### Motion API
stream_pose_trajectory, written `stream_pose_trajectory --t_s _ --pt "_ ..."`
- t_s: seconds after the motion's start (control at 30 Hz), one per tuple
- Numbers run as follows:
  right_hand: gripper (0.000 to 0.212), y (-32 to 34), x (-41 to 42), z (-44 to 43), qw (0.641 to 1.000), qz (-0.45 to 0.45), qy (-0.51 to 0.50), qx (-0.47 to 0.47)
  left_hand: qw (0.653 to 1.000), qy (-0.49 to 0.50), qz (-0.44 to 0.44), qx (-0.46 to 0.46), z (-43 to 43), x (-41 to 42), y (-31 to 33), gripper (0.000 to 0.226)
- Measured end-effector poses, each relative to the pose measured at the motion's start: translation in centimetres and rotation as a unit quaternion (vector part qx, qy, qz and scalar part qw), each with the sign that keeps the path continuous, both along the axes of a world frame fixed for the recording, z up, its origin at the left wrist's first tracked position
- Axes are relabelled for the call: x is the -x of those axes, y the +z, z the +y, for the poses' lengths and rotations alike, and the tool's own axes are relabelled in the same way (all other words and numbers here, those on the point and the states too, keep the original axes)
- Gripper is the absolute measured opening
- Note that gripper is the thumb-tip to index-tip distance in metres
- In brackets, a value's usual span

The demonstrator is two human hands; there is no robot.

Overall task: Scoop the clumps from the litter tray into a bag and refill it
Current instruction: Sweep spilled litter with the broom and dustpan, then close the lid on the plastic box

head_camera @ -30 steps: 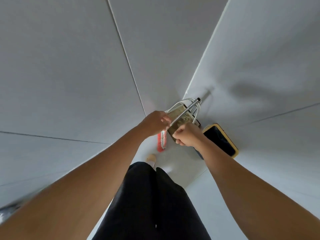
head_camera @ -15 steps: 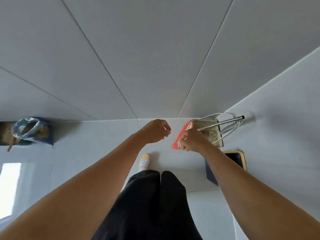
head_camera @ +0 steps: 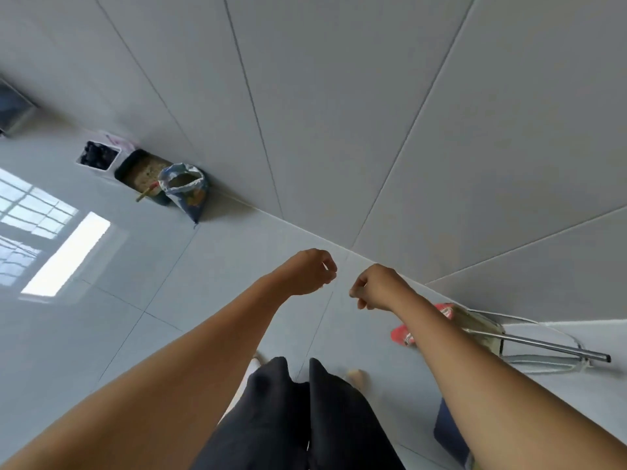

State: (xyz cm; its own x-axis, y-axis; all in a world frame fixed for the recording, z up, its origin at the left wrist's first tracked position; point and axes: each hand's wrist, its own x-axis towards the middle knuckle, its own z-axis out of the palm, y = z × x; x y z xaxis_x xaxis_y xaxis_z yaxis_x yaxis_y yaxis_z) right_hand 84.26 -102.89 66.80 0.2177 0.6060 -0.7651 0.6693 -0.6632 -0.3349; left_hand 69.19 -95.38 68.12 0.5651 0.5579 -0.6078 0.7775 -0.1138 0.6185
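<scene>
Both hands empty, mid-frame. Left hand (head_camera: 310, 271): fingers curled toward thumb with a small gap, nothing visible in it. Right hand (head_camera: 375, 287): closed into a loose fist, also holding nothing.

Litter tray (head_camera: 140, 169) is in the upper left of the frame, on the floor (head_camera: 210, 293) against the wall, well apart from both hands. A stick-like handle (head_camera: 146, 193), probably the scoop, pokes out over its near rim. Blue bag (head_camera: 186, 191) stands touching the tray with its top open and granules showing, probably the refill litter. White bin (head_camera: 98, 156) with dark contents sits just left of the tray.

Risks as I see them:
- The open bag is soft and leaning. A knock while reaching for the scoop tips it, and litter goes over the glossy floor.
- The handle overhangs the rim, so a careless grab flicks litter out.
- Wire rack (head_camera: 543, 359) and red pack (head_camera: 402, 335) sit right beside the right forearm at the right edge, so swinging that arm could snag them.
</scene>
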Motion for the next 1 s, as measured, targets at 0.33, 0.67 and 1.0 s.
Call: stream_pose_trajectory --t_s 0.33,0.67,1.0 --pt "0.017 0.9 23.2 12.4 0.992 0.018 0.115 -0.044 0.991 0.130 0.018 -0.017 8.3 24.7 0.4 0.020" --pt "0.018 0.2 39.0 22.3 0.977 0.006 0.201 -0.074 0.966 0.257 -0.005 -0.001 14.3 39.9 -0.1 0.020" --pt "0.018 -3.2 52.8 34.2 0.971 0.032 0.227 -0.071 0.934 0.356 -0.002 0.022 25.1 54.0 -1.8 0.019"
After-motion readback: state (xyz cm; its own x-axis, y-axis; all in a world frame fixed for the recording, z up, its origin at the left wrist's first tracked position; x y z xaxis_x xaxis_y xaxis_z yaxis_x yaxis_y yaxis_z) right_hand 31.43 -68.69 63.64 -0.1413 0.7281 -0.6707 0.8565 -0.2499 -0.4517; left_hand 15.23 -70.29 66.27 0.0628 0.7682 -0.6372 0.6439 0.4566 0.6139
